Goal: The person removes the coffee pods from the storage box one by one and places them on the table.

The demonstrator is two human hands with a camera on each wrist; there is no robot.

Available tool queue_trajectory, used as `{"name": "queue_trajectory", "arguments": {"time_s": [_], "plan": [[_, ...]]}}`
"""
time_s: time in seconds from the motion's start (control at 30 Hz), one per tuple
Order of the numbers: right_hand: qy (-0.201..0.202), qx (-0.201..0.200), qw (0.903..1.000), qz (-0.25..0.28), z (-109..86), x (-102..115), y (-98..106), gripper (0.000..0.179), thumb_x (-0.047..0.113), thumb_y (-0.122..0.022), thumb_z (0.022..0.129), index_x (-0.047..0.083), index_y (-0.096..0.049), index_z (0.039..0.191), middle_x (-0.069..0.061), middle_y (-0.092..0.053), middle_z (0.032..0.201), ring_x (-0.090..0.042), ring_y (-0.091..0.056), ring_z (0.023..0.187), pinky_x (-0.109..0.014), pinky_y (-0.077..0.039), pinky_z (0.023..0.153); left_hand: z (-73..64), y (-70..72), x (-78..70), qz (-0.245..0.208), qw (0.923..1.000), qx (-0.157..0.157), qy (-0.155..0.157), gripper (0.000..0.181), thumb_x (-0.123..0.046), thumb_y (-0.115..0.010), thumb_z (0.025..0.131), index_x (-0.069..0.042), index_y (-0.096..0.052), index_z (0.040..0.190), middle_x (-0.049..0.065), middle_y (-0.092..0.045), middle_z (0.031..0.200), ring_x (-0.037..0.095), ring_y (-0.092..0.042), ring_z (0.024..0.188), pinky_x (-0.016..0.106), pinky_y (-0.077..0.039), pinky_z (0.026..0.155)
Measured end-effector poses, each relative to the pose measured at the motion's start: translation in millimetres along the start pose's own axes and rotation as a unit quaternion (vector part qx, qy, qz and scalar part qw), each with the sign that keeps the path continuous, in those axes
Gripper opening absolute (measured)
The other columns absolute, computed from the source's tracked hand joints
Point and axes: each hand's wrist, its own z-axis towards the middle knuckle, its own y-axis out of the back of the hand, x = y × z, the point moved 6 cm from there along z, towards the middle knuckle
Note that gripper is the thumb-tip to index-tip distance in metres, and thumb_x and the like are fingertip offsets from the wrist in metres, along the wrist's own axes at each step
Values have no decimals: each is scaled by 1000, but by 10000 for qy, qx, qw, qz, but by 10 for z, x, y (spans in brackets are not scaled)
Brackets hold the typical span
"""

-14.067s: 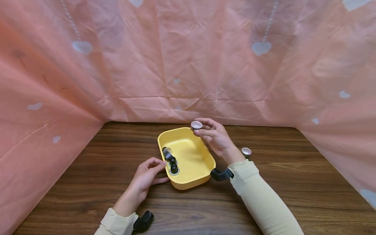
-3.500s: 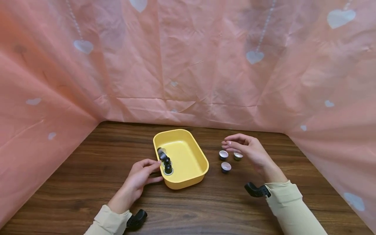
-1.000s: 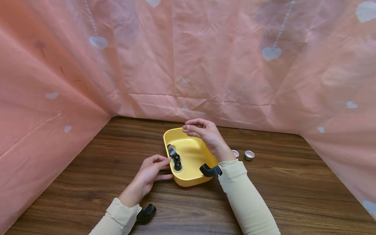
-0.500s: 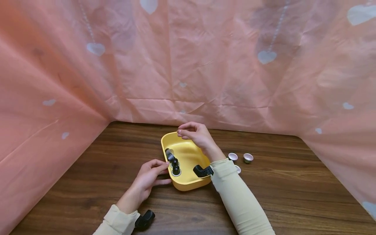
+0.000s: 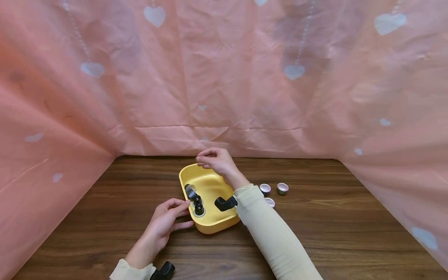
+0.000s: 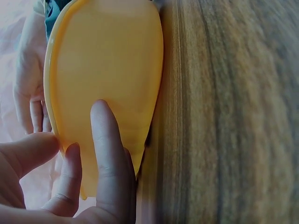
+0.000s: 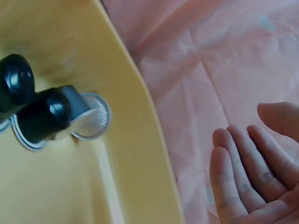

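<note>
A yellow container sits on the table. My left hand pinches its left rim between thumb and index finger; in the left wrist view another finger lies straight along the outer wall. Several black coffee capsules line the container's left inner side, some upside down on their foil lids and one tipped over. My right hand hovers over the far rim, fingers loosely bent, holding nothing in the right wrist view. Three coffee capsules stand lid up right of the container: one nearer, one farther right, one partly behind the right sleeve.
Dark wood-grain tabletop surrounds the container. A pink cloth with pale hearts hangs behind and at both sides, close beyond the table's far edge. Black wrist straps stick out from the sleeves.
About 14 s ago the right hand held a capsule over the container; 3.5 s ago it was above the three capsules. Since then it has moved left, over the container's far rim. The left hand stays put.
</note>
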Motion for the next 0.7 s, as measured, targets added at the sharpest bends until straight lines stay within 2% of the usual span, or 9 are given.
{"name": "queue_trajectory", "arguments": {"time_s": [0.1, 0.2, 0.33, 0.43, 0.53, 0.7], "plan": [[13, -196, 9996, -190, 40, -45, -56, 18, 13, -80, 96, 2, -79, 110, -13, -82, 108, -21, -81, 96, -31, -68, 89, 10, 13, -3, 0, 10000, -5, -17, 21, -17, -69, 106, 3, -68, 112, 14, -65, 121, 22, -69, 101, 44, -72, 83], [-2, -454, 9972, -594, 65, -112, -76, 16, 17, -82, 95, 6, -80, 107, -9, -83, 101, -25, -80, 97, -26, -65, 81, 17, 4, 5, -21, 10000, 1, -9, 21, -17, -69, 107, 3, -67, 112, 14, -66, 121, 22, -70, 101, 44, -72, 84], [142, -515, 9915, -1189, 81, -169, -115, 15, 21, -83, 95, 8, -81, 103, -9, -83, 95, -34, -79, 100, -19, -59, 71, 15, -3, 17, -83, 10000, -10, -42, 21, -15, -68, 106, 5, -68, 112, 15, -66, 122, 22, -71, 100, 44, -72, 84], [333, -380, 9850, -1650, 86, -189, -147, 14, 21, -83, 94, 9, -81, 100, -8, -82, 93, -28, -79, 92, -18, -57, 68, 21, -9, 4, -106, 9999, 26, -74, 20, -15, -68, 106, 4, -68, 111, 14, -65, 122, 21, -71, 100, 43, -72, 83], [453, -188, 9778, -2036, 79, -222, -178, 14, 24, -85, 93, 11, -82, 99, -5, -82, 90, -15, -75, 82, -18, -56, 67, 26, -8, -3, -116, 9999, 80, -60, 19, -15, -67, 107, 4, -69, 111, 14, -66, 122, 22, -72, 101, 44, -72, 84], [429, 370, 9663, -2510, 72, -316, -255, 16, 30, -87, 90, 15, -83, 96, 2, -80, 85, -4, -69, 76, -18, -55, 66, 22, 19, 0, -116, 9999, 97, -37, 20, -16, -68, 107, 3, -68, 111, 14, -66, 124, 23, -72, 103, 45, -72, 84]]}}
